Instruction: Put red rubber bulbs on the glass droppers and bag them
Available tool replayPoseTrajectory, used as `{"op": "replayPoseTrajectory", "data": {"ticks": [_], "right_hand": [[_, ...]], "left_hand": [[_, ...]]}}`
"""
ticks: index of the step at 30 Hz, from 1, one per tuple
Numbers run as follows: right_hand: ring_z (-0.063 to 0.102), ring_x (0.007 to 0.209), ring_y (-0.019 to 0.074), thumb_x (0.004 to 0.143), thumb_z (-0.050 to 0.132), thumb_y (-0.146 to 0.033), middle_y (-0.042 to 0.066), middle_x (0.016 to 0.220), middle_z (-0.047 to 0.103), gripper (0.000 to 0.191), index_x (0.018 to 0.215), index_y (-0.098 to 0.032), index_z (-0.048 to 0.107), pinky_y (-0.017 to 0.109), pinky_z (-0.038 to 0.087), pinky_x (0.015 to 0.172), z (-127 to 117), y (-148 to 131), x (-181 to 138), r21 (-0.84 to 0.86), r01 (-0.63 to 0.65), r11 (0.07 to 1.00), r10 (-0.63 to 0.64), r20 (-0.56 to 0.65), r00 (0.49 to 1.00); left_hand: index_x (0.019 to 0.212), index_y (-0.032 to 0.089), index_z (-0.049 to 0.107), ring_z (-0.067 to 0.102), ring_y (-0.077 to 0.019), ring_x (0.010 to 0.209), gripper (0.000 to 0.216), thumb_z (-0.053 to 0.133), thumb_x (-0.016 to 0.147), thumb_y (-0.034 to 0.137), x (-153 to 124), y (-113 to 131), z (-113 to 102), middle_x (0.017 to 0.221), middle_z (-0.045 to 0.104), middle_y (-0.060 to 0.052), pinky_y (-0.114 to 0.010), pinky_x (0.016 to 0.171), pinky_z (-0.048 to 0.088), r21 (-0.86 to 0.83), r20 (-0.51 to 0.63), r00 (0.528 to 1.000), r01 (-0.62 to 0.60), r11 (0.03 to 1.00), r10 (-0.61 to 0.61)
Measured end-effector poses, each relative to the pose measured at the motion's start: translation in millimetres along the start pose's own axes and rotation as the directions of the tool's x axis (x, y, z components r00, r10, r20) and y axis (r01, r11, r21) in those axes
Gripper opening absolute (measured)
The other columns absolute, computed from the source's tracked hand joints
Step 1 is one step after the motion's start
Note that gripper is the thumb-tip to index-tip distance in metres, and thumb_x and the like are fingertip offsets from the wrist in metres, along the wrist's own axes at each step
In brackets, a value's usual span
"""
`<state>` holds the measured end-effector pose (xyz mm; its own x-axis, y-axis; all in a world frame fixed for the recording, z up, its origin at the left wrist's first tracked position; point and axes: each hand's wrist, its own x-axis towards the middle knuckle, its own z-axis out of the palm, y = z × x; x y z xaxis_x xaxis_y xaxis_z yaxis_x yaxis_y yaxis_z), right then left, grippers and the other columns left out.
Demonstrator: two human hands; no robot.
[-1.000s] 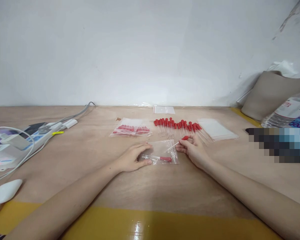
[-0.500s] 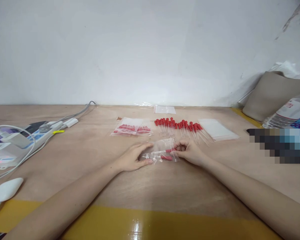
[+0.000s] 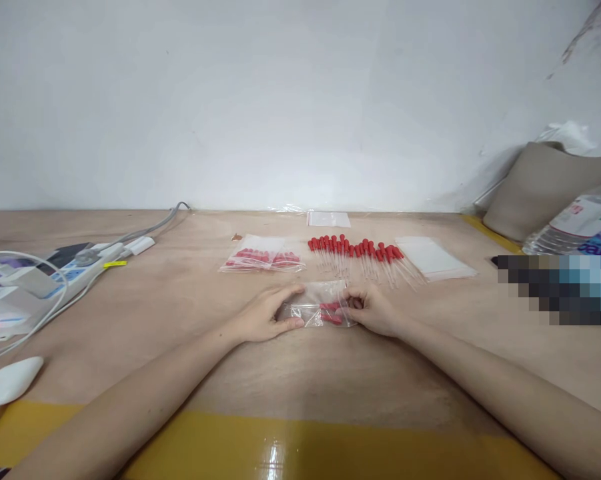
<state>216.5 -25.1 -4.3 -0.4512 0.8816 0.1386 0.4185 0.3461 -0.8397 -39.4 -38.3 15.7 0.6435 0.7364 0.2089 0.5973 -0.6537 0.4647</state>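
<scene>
A small clear zip bag [image 3: 306, 293] lies on the table between my hands. Two droppers with red rubber bulbs [image 3: 331, 319] are in it, bulbs to the right, their thin stems pointing left. My left hand [image 3: 265, 317] holds the bag's left end, thumb along the near edge and fingers at the far edge. At the right end, my right hand [image 3: 375, 310] has its fingers curled and closed on the bag's mouth, close by the bulbs. Some fingertips are hidden there. Just beyond, several loose red-bulbed droppers [image 3: 365, 248] lie in a fanned row.
Filled bags of red-bulbed droppers [image 3: 263, 255] lie back left. A stack of flat bags [image 3: 433, 259] lies right of the loose droppers, another flat bag [image 3: 329, 219] by the wall. A power strip [image 3: 75, 270] with cables stands left, a plastic bottle [image 3: 570, 223] right.
The upper dropper has slid left, deeper into the bag, beside the other one. My right hand has moved slightly left and curls at the bag's mouth. My left hand stays in place.
</scene>
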Motion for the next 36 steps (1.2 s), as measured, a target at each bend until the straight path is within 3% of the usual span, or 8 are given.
{"op": "replayPoseTrajectory", "data": {"ticks": [6, 10, 15, 19, 22, 26, 32, 36], "right_hand": [[0.052, 0.057, 0.0094, 0.062, 0.067, -0.035, 0.000, 0.066, 0.061, 0.030, 0.085, -0.016, 0.064, 0.022, 0.040, 0.053, -20, 0, 0, 0.231, -0.140, 0.963, 0.110, 0.139, 0.984], [0.057, 0.063, 0.0129, 0.065, 0.064, -0.037, 0.003, 0.072, 0.065, 0.025, 0.078, -0.016, 0.064, 0.024, 0.042, 0.057, -48, 15, 7, 0.077, -0.176, 0.981, 0.187, -0.169, 0.968], [0.055, 0.061, 0.0134, 0.068, 0.057, -0.030, 0.004, 0.072, 0.065, 0.019, 0.077, -0.016, 0.065, 0.025, 0.042, 0.060, -86, 39, 23, -0.260, -0.300, 0.918, 0.109, -0.561, 0.820], [0.059, 0.071, 0.0167, 0.072, 0.055, -0.031, 0.006, 0.074, 0.065, 0.027, 0.091, -0.015, 0.064, 0.027, 0.042, 0.067, -102, 46, 42, -0.427, -0.402, 0.810, 0.109, -0.564, 0.818], [0.059, 0.087, 0.0231, 0.075, 0.051, -0.035, 0.012, 0.089, 0.065, 0.038, 0.104, -0.012, 0.061, 0.031, 0.043, 0.073, -106, 47, 60, -0.503, -0.523, 0.688, 0.198, -0.563, 0.802], [0.058, 0.090, 0.0274, 0.075, 0.050, -0.040, 0.015, 0.093, 0.064, 0.034, 0.093, -0.015, 0.065, 0.035, 0.044, 0.070, -109, 48, 74, -0.513, -0.637, 0.575, 0.346, -0.553, 0.758], [0.059, 0.077, 0.0207, 0.066, 0.059, -0.035, 0.007, 0.080, 0.065, 0.021, 0.079, -0.019, 0.064, 0.031, 0.045, 0.066, -109, 49, 74, -0.343, -0.611, 0.713, 0.318, -0.619, 0.718], [0.059, 0.068, 0.0159, 0.066, 0.060, -0.033, 0.006, 0.077, 0.063, 0.021, 0.079, -0.016, 0.056, 0.026, 0.045, 0.058, -108, 41, 65, -0.139, -0.478, 0.867, 0.262, -0.689, 0.676]], "left_hand": [[0.113, 0.021, 0.046, 0.050, -0.0243, 0.112, 0.044, 0.056, 0.078, 0.046, 0, 3, -2, 0.126, 0.050, -0.009, -0.039, 0.092, 0.041, -0.029, -0.014, 1.000, 0.012, 1.000, -0.013], [0.092, 0.019, 0.048, 0.053, -0.0237, 0.108, 0.033, 0.058, 0.076, 0.046, 0, 5, -4, 0.126, 0.050, -0.009, -0.037, 0.086, 0.043, -0.073, -0.011, 0.999, 0.038, 0.997, -0.039], [0.087, 0.019, 0.047, 0.052, -0.0228, 0.108, 0.029, 0.056, 0.078, 0.045, 0, 2, -3, 0.127, 0.050, -0.009, -0.033, 0.081, 0.044, -0.101, -0.008, 0.999, 0.049, 0.994, -0.051], [0.088, 0.019, 0.050, 0.052, -0.0223, 0.109, 0.027, 0.053, 0.080, 0.044, 0, -1, -2, 0.128, 0.049, -0.009, -0.032, 0.077, 0.046, -0.094, 0.003, 0.999, 0.049, 0.994, -0.049], [0.100, 0.020, 0.053, 0.046, -0.0221, 0.117, 0.031, 0.053, 0.081, 0.044, -1, -2, -2, 0.129, 0.047, -0.008, -0.035, 0.090, 0.041, -0.060, 0.020, 1.000, -0.017, 0.998, 0.018], [0.120, 0.028, 0.050, 0.032, -0.0224, 0.128, 0.041, 0.048, 0.084, 0.046, -2, -2, -3, 0.138, 0.038, -0.005, -0.041, 0.104, 0.029, 0.037, 0.097, 0.994, -0.050, 0.998, 0.047], [0.122, 0.030, 0.050, 0.027, -0.0241, 0.131, 0.040, 0.045, 0.085, 0.045, -2, 0, -5, 0.141, 0.033, -0.004, -0.042, 0.104, 0.028, 0.077, 0.147, 0.989, -0.043, 0.996, 0.031], [0.122, 0.030, 0.050, 0.025, -0.0245, 0.131, 0.040, 0.045, 0.085, 0.045, -1, 0, -5, 0.141, 0.033, -0.003, -0.042, 0.105, 0.027, 0.086, 0.145, 0.989, -0.049, 0.995, 0.036]]}}
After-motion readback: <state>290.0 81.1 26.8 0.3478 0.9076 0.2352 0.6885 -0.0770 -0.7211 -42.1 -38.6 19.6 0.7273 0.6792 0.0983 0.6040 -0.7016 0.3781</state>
